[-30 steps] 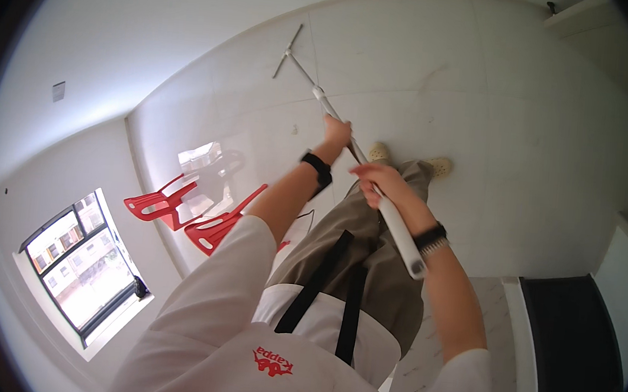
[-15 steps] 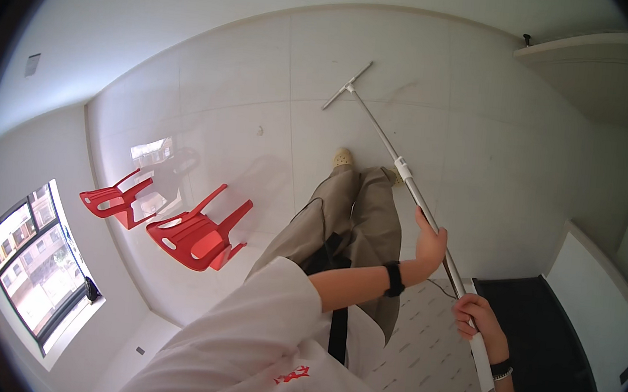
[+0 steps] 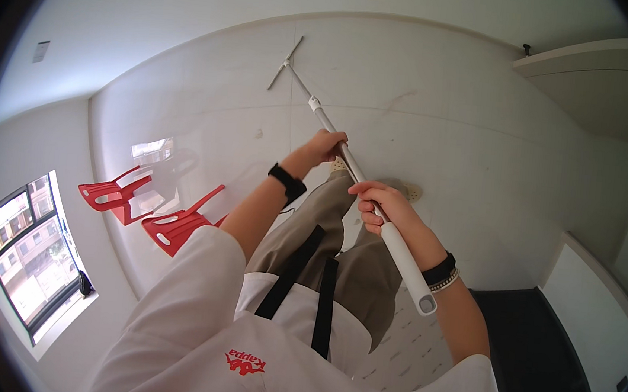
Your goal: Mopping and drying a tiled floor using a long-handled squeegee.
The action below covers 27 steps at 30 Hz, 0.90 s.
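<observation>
A long-handled floor squeegee (image 3: 405, 270) slants across the middle, its thin crossbar (image 3: 277, 77) resting on the pale tiled floor (image 3: 473, 165) toward the far wall. My left hand (image 3: 325, 146) is wrapped round the grey pole, below its white collar. Closer to me, my right hand (image 3: 388, 205) grips the upper part of the pole, just ahead of the thick white grip end. That end points back toward my body at the lower right. Under the pole are my legs and light clogs, partly hidden by my arms.
Two red plastic chairs stand at the left, one (image 3: 114, 195) farther off and one (image 3: 174, 228) partly behind my left arm. A window (image 3: 29, 246) is in the left wall. At the lower right lies a dark surface (image 3: 532, 349) beside a white panel.
Both hands have swung left and forward with the squeegee. Its crossbar has slid left and farther away across the floor, and the grip end has come in from the right.
</observation>
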### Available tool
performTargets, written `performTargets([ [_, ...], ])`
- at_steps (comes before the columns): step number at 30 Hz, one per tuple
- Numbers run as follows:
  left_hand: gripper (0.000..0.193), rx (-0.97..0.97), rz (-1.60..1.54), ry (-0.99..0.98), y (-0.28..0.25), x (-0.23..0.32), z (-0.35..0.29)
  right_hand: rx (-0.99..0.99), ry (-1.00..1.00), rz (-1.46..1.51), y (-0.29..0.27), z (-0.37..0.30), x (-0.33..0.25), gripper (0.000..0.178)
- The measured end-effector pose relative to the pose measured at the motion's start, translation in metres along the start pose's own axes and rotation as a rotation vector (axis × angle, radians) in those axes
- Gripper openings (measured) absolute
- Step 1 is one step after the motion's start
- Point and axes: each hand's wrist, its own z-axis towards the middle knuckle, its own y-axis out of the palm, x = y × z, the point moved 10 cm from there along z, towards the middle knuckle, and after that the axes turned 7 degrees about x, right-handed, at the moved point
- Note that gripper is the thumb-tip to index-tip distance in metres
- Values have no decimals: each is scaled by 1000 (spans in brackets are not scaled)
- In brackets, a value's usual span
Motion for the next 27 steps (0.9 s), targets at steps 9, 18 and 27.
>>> performTargets([
  [9, 15, 78, 173, -55, 114, -36, -4, 162, -17, -160, -94, -91, -4, 17],
  [18, 40, 21, -129, -5, 360, -69, -132, 674, 44, -212, -200, -304, 19, 19],
  [27, 40, -163, -182, -91, 372, -30, -159, 554, -9, -144, -202, -313, 8, 17],
])
